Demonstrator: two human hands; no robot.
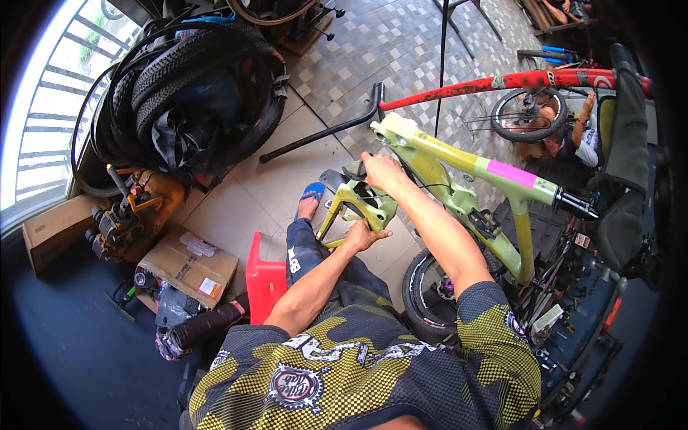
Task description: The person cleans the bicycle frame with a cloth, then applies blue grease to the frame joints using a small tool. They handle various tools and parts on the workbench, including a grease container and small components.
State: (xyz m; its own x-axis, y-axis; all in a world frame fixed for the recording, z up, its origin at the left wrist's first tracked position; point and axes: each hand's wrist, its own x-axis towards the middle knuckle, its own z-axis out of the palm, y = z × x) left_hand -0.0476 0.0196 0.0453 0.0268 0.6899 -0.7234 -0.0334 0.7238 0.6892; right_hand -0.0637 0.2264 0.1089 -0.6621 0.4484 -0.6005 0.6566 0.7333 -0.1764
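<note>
- One yellow-green bike frame (pixel 459 158) lies in front of the person, stretching to the right below one red tube (pixel 494 81).
- Two hands work at it: the left hand (pixel 360 235) has its fingers wrapped around the frame's rear section (pixel 385 212), thumb stretched out.
- The right hand (pixel 383 173) has its fingers curled at the frame's upper end; whether they pinch anything, I cannot tell.
- Two wheels: one (pixel 446 288) beneath the right forearm, one (pixel 534 137) near a co-worker (pixel 586 143).
- Two cardboard boxes (pixel 172 258) at left, contents hidden; a clear packet (pixel 198 244) rests on the nearer one.
- One red stool (pixel 267 281) beside the left forearm.
- One pile of black tyres (pixel 168 79), too tangled to count.
</note>
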